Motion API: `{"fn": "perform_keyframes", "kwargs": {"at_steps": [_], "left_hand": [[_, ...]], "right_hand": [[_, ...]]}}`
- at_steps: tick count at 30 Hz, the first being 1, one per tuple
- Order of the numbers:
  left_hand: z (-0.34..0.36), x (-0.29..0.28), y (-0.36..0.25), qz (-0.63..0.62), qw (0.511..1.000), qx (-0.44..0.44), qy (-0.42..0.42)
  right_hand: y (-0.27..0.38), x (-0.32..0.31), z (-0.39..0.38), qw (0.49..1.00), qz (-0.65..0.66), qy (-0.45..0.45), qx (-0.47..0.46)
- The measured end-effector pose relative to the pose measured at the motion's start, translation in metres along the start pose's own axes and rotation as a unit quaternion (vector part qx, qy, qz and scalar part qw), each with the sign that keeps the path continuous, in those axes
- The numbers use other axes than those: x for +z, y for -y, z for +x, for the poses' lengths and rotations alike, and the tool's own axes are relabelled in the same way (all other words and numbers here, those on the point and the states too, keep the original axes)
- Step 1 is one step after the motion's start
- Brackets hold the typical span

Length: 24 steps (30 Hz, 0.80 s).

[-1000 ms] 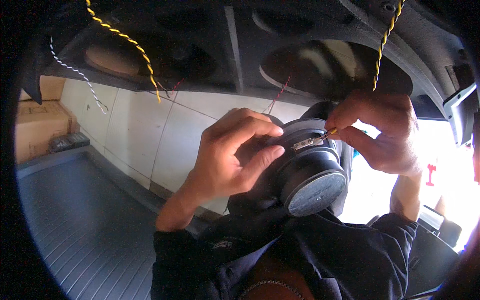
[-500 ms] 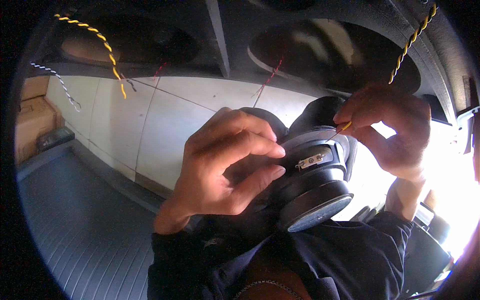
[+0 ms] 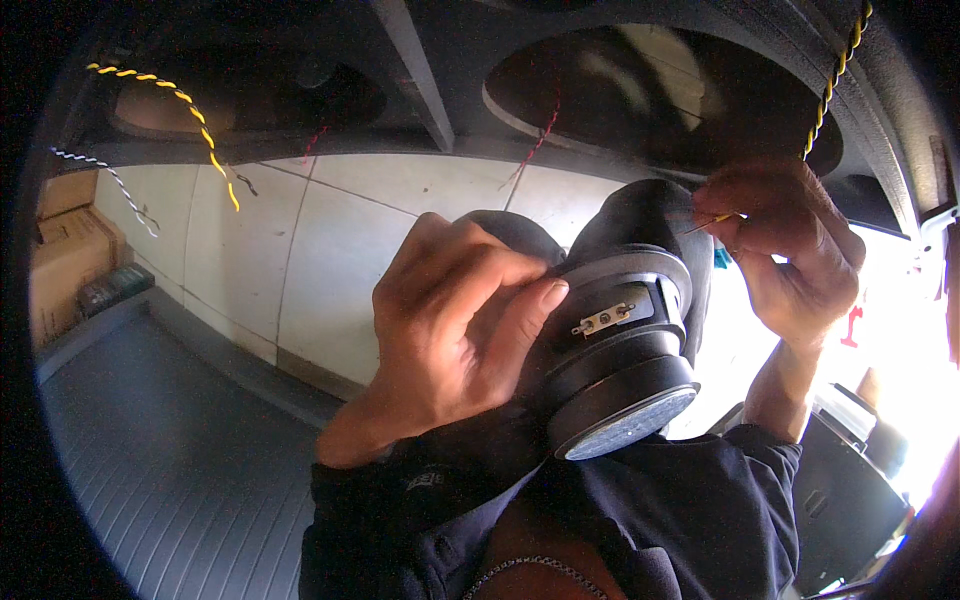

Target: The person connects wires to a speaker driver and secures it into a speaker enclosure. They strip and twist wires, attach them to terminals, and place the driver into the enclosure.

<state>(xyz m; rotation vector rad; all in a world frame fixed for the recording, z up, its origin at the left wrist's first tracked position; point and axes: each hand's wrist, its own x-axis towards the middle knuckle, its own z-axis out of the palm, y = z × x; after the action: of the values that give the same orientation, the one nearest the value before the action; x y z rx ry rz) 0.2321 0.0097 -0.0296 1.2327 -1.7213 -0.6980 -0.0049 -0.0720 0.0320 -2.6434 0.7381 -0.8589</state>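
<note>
1. The round black speaker (image 3: 620,365) lies between the forearms, apparently on the person's lap, tilted with its flat magnet end facing down toward the chest.

2. A pale terminal strip (image 3: 605,320) sits on the speaker's side. Its long axis slants, the left end lower and the right end higher.

3. The right hand (image 3: 785,240) pinches a thin yellow-and-dark wire end (image 3: 715,220) between thumb and fingers. The thin tip pokes out leftward, apart from the strip.

4. From the right hand, the strip lies down and to the left; from the left fingertips, it lies just below and a little to the right. The left hand (image 3: 445,320) is therefore the nearer one.

5. The left hand is curled, thumb and forefinger tips close together beside the speaker's rim. Whether they grip anything, I cannot tell.

6. A yellow-and-black twisted wire (image 3: 828,100) hangs above the right hand; whether it joins the pinched end is hidden. A red wire (image 3: 545,130) hangs from the dark panel (image 3: 425,75) overhead, well apart from both hands.
</note>
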Motion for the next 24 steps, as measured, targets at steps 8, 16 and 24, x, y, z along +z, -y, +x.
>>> {"fn": "perform_keyframes", "kwargs": {"at_steps": [8,16,24], "left_hand": [[-0.007,0.006,0.001,-0.039,0.998,0.025,-0.042],[-0.012,0.011,-0.015,-0.012,0.993,0.106,-0.060],[-0.013,0.011,-0.041,0.016,0.986,0.165,-0.019]], "right_hand": [[-0.004,-0.012,-0.006,0.998,0.029,0.028,-0.045],[-0.002,-0.033,-0.028,0.997,-0.012,-0.057,-0.041],[-0.031,-0.016,-0.027,0.989,0.038,-0.132,-0.059]]}}
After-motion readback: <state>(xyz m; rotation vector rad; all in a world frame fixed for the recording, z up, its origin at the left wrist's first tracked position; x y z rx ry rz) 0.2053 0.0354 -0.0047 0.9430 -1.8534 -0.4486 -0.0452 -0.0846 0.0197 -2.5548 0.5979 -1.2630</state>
